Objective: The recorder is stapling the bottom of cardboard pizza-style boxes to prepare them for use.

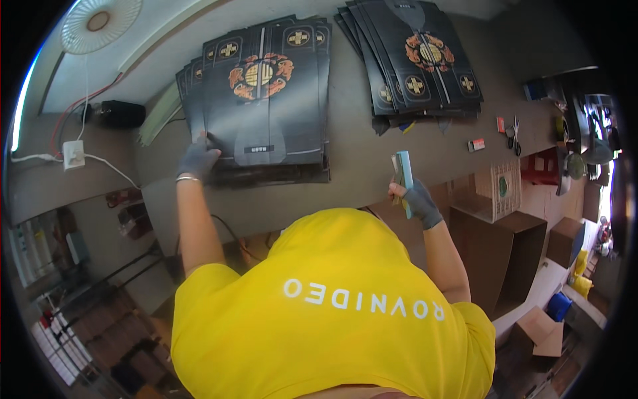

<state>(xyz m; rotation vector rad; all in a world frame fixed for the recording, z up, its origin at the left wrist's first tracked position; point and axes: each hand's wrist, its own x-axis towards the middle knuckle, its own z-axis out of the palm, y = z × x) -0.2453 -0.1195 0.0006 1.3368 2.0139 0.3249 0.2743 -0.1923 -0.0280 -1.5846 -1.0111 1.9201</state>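
My left hand (199, 158), in a grey fingerless glove, lies at the near left corner of a stack of black printed sheets (266, 120). Its index finger points away along the stack's side, and the thumb sits apart from it, toward the right. In my right hand (422, 201), also gloved in grey, stands a flat light-blue strip-shaped tool (405, 173) with a tan side. Fingers are wrapped round its lower part; its exact kind is unclear. The sheets bear an orange and gold round emblem. A second stack of like black sheets (419, 60) lies to the right.
A small red-and-white box (476, 145) and scissors (515, 136) lie right on the grey table (359, 153). A white power socket (74, 154) with cables and a black object (119, 114) are at left. A fan (98, 21) stands far left. Below right is a cardboard box (495, 259).
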